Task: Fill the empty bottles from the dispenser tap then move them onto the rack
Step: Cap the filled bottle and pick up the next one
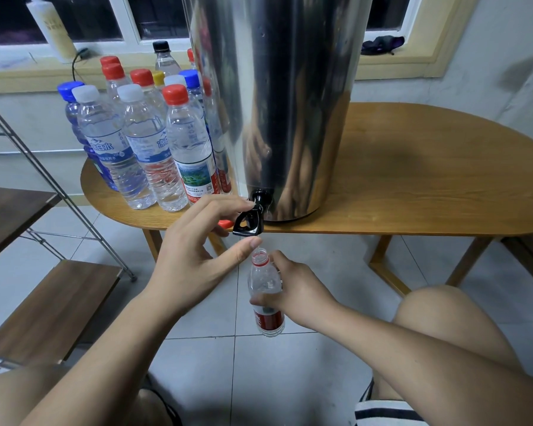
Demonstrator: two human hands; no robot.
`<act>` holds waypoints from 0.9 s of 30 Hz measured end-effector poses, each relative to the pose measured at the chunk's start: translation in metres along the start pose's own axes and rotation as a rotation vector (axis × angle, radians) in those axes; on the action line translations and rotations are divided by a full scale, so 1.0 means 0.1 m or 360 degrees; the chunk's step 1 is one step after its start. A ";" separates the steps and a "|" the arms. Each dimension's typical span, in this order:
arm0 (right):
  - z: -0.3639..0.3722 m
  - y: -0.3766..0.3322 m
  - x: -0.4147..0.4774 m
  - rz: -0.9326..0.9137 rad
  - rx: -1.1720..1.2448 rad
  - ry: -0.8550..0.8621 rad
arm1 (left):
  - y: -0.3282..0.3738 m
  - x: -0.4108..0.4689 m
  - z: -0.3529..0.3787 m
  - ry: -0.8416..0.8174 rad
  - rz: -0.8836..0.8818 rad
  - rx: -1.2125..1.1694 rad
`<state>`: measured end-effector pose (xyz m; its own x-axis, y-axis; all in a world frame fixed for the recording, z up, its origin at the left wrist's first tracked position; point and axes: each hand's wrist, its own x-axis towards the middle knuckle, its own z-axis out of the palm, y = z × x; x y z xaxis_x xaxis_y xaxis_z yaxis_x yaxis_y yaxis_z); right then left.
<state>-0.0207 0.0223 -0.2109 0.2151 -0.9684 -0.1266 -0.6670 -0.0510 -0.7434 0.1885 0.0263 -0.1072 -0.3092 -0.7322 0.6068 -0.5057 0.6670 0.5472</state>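
Note:
A steel dispenser (290, 103) stands on the wooden table (413, 179), and its black tap (253, 222) juts over the front edge. My left hand (191, 253) pinches the tap, with the index finger on the lever and the thumb under the spout. Directly below the spout, my right hand (296, 290) grips an uncapped clear bottle with a red label (265, 281) and holds it upright. A loose red cap (225, 223) lies on the table edge beside the tap.
Several capped bottles (142, 133) with red, white and blue caps crowd the table left of the dispenser. A metal rack with wooden shelves (53, 302) stands at the left. My knee (437, 318) is at the lower right, over the tiled floor.

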 end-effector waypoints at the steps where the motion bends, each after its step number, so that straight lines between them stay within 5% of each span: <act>1: 0.00 0.00 0.00 -0.0002 0.0004 0.0002 | 0.00 0.00 0.00 0.0006 0.0001 -0.0007; 27: -0.02 -0.01 0.00 -0.0010 -0.0034 -0.0027 | 0.00 0.00 0.00 0.0004 0.0001 -0.0028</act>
<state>-0.0212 0.0220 -0.2089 0.2313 -0.9637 -0.1332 -0.6805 -0.0625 -0.7301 0.1887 0.0263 -0.1077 -0.3074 -0.7316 0.6085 -0.4913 0.6697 0.5569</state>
